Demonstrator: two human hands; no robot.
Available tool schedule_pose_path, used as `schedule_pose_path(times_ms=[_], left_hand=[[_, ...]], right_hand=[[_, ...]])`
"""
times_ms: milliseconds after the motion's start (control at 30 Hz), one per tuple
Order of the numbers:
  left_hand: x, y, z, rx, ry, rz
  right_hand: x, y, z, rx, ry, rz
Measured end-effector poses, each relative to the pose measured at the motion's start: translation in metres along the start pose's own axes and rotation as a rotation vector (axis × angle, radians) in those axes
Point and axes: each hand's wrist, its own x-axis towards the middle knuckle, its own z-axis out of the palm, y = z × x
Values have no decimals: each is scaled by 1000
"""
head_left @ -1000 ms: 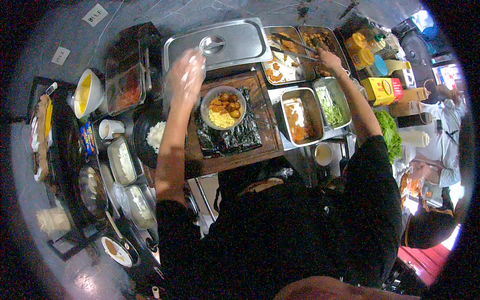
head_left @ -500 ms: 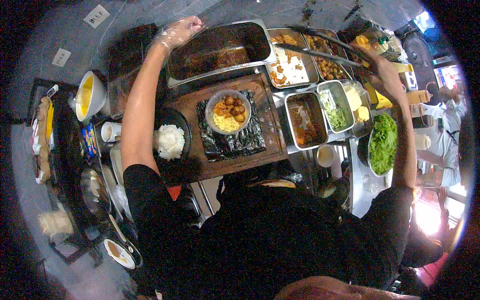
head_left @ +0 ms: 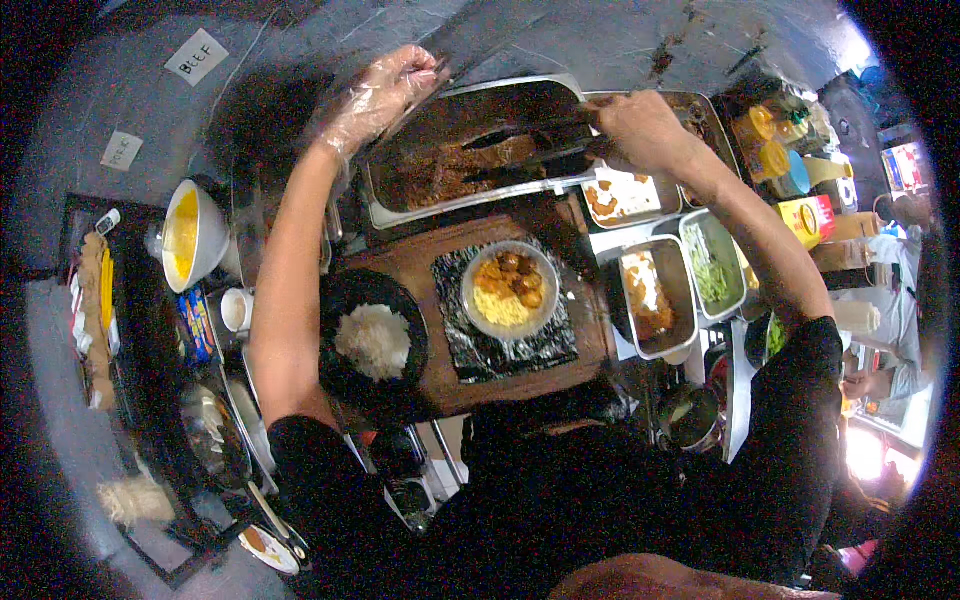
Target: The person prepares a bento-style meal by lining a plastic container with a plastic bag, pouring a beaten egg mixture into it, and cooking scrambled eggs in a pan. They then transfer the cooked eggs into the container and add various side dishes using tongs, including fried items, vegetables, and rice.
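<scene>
Fingers [head_left: 625, 125] closed around tongs [head_left: 530, 150]

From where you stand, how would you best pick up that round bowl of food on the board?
Probably by the rim of the bowl, from above, fingers on opposite sides. It sits upright and full, so it should stay level. The near and left sides look freest; the tongs and right hand work beyond it.
</scene>
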Motion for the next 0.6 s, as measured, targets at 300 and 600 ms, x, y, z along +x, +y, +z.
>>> schedule_pose_path(times_ms=[300, 600], left_hand=[[2, -5, -6, -9, -26, 26], [1, -3, -13, -57, -70, -66]], right_hand=[[68, -42, 34, 63, 157, -91], [78, -58, 35, 137, 145, -97]])
